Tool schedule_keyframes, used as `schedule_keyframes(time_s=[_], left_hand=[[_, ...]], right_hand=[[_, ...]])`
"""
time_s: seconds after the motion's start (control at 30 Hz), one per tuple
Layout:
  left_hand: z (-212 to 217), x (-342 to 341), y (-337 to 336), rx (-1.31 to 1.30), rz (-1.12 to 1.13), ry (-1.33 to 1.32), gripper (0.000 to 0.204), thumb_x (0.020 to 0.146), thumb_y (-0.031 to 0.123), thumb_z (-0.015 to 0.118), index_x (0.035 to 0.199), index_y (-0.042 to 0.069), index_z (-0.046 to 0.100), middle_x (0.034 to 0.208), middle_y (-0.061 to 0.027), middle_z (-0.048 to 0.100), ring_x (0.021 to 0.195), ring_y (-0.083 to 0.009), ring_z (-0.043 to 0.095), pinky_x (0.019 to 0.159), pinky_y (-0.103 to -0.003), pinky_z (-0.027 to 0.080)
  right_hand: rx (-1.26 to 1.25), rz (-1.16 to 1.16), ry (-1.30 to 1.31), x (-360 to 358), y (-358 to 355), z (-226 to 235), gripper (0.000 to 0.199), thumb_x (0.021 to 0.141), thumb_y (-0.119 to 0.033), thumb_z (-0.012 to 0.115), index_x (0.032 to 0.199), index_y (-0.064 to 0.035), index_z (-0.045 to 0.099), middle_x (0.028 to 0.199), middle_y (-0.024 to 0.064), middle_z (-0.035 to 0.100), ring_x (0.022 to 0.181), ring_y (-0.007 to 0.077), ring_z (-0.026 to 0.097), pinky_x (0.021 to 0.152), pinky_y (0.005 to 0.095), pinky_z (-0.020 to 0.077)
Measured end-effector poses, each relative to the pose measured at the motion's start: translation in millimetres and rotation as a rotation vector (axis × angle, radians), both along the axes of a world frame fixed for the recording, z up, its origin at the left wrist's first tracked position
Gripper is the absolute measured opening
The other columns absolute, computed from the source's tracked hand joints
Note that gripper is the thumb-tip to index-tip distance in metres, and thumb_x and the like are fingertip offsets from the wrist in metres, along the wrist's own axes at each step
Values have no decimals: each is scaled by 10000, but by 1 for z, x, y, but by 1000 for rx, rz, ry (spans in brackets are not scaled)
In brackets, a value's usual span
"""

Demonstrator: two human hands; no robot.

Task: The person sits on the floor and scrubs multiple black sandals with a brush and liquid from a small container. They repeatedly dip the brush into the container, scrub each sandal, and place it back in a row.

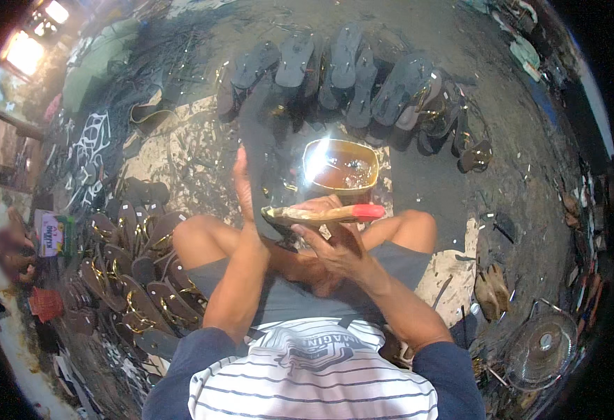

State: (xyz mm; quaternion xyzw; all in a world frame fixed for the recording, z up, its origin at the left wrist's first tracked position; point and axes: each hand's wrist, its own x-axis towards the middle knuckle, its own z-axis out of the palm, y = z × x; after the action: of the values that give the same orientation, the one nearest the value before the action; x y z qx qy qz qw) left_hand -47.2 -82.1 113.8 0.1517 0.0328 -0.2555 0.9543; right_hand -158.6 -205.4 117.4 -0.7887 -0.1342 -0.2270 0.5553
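I sit cross-legged with a long dark sandal sole [261, 143] upright in front of me. My left hand [247, 199] grips the sole along its left side, its far fingers partly hidden behind it. A brush [321, 213] with a pale handle and a red end is held crosswise in my right hand [338, 248]. The brush's dark tip touches or nearly touches the sole's lower part. Just beyond my right hand stands a tub [342, 187] with a yellowish rim, holding brown liquid that glares in the light.
Several dark soles [349, 66] lie in an arc at the far side. Brown sandals with gold straps [135, 301] are heaped at my left, near a purple and green box [53, 234]. White strap pieces [91, 143] lie far left. A round fan [541, 350] stands lower right.
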Motion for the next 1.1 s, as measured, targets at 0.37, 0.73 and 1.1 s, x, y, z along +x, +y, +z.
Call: schedule_keyframes(time_s=[0.37,0.73,1.1], left_hand=[[15,-19,-17,-291,-342,-28,727,971,622,429,1430,59,445,1330,-200,563,1265,-338,532,1106,-501,410],[-19,7,-9,120,-96,-9,644,969,598,481,1212,15,605,1025,-210,688,823,-285,699,635,-405,608],[-74,-79,-247,134,-704,63,551,988,486,526,1321,50,575,1183,-136,664,1003,-256,639,891,-421,528]], right_hand=[[-365,96,-170,44,-13,-69,238,887,-140,654,1114,-73,683,1172,112,638,1116,309,590,948,419,451],[-138,-1,57,-23,-30,-16,291,887,-100,701,1165,-29,654,1206,158,623,1145,301,580,1003,407,444],[682,-815,-336,-146,-153,76,309,979,-121,623,1256,-12,543,1194,102,635,1101,171,604,976,337,479]])
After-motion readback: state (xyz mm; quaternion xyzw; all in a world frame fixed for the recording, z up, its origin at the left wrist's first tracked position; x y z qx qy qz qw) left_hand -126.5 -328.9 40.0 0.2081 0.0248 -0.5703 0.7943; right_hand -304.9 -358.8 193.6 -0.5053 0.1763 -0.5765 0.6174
